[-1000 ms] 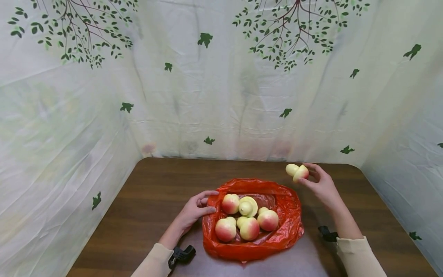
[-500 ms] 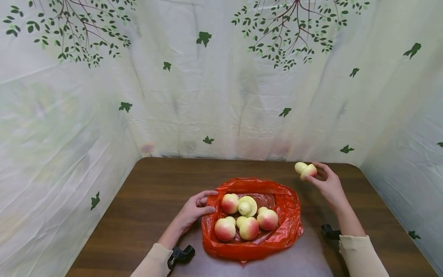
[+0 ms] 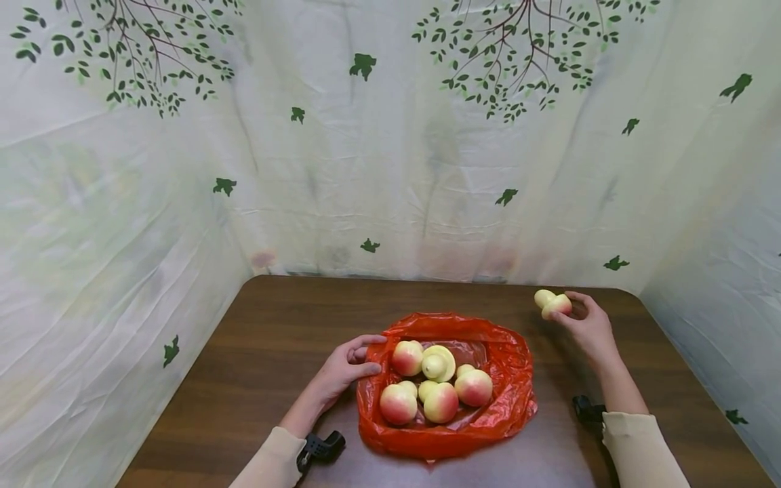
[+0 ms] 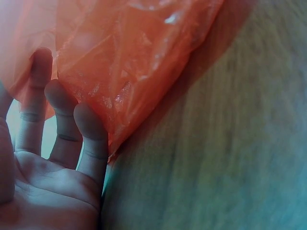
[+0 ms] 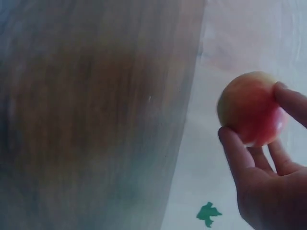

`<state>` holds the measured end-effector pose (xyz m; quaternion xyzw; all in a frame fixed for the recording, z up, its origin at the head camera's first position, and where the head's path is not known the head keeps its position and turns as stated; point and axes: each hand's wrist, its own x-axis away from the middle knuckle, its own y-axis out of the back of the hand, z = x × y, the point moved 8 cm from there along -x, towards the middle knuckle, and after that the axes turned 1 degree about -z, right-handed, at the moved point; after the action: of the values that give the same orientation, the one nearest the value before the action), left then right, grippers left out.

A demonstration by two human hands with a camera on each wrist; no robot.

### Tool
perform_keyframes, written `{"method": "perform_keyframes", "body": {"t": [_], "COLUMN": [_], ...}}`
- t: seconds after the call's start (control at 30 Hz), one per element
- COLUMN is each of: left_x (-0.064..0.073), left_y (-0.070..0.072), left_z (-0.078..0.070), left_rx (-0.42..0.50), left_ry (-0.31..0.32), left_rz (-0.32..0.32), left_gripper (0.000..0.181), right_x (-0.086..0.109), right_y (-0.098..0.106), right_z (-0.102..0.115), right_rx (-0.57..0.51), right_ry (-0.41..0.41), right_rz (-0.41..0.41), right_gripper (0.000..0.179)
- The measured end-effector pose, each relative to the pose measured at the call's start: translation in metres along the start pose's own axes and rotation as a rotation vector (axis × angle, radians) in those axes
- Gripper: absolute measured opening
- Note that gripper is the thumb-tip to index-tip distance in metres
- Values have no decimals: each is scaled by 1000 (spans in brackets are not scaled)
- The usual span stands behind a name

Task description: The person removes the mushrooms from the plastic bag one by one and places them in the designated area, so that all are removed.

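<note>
A toy mushroom (image 3: 552, 304) with a pink-and-yellow cap and pale yellow stem is held in the fingertips of my right hand (image 3: 590, 332), raised over the table's back right. In the right wrist view its round cap (image 5: 252, 109) shows between thumb and fingers; the stem is hidden there. My left hand (image 3: 342, 369) grips the left rim of a red plastic bag (image 3: 448, 444), which lies with its mouth rolled wide. Several more mushrooms (image 3: 441, 403) sit inside, one with its stem pointing up. Through the left wrist view, a finger shows behind the thin bag film (image 4: 120, 62).
The bag stands near the front middle of a dark wooden table (image 3: 293, 312), partly on a greyish sheen at the front. A pale curtain (image 3: 390, 169) with printed leaves closes in the back and both sides. Each wrist wears a black camera (image 3: 320, 447).
My right hand has moved to the right with the mushroom, farther from the bag. The left hand keeps its place on the bag's rim.
</note>
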<state>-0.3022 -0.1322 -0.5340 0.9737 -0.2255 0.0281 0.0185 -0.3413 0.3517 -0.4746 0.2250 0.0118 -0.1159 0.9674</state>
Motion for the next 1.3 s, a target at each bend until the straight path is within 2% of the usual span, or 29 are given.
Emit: {"method": "perform_keyframes", "body": {"t": [0.33, 0.8, 1.3], "left_x": [0, 0, 1], "left_y": [1, 1, 0], "left_z": [1, 1, -3], "left_rx": [-10, -7, 14], "left_ry": [-2, 4, -10], "left_rz": [-13, -12, -5], "left_gripper": [52, 53, 54], "right_x": [-1, -1, -1], "right_y": [2, -2, -4], "right_z": [-11, -21, -21], "right_rx": [99, 139, 164], "right_ry": [-73, -140, -134], "right_rz": [-12, 17, -8], "right_gripper": [72, 77, 76]}}
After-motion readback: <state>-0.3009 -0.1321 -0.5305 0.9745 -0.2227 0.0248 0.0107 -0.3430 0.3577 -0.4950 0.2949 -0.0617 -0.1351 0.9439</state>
